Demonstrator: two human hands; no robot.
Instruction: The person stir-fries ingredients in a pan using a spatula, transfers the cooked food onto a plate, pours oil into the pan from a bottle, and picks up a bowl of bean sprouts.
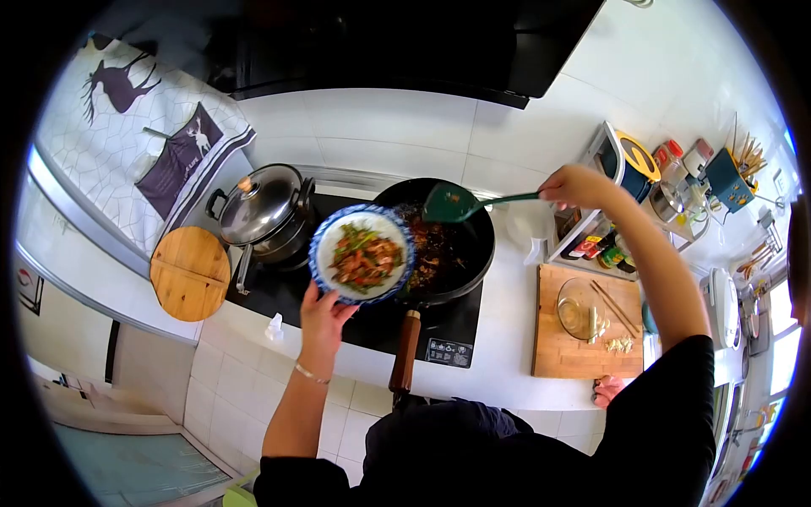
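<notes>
Plate [318, 253] of food [367, 260] is gripped at its near rim by the left hand [324, 319]; well apart from that, the right hand [579, 186] clasps a spatula [456, 204], its head above the pan [475, 258] between both hands

Both arms reach forward, each hand gripping.
The left hand [323, 321] has its thumb [312, 294] raised on the left of its fingers [345, 313], which are partly hidden; thumb and fingers are pinched in a hold. Behind these fingers the left wrist [317, 365] looks nearly straight, and the left forearm [294, 416] slants back, bare down to a black sleeve [300, 482]. The right hand [576, 186] is farther forward, well apart from the left fingers and to their right. Its own fingers [553, 188] point left, curled into a closed grip. Behind them, the right forearm [652, 253] runs back rightward, likewise bare.
</notes>
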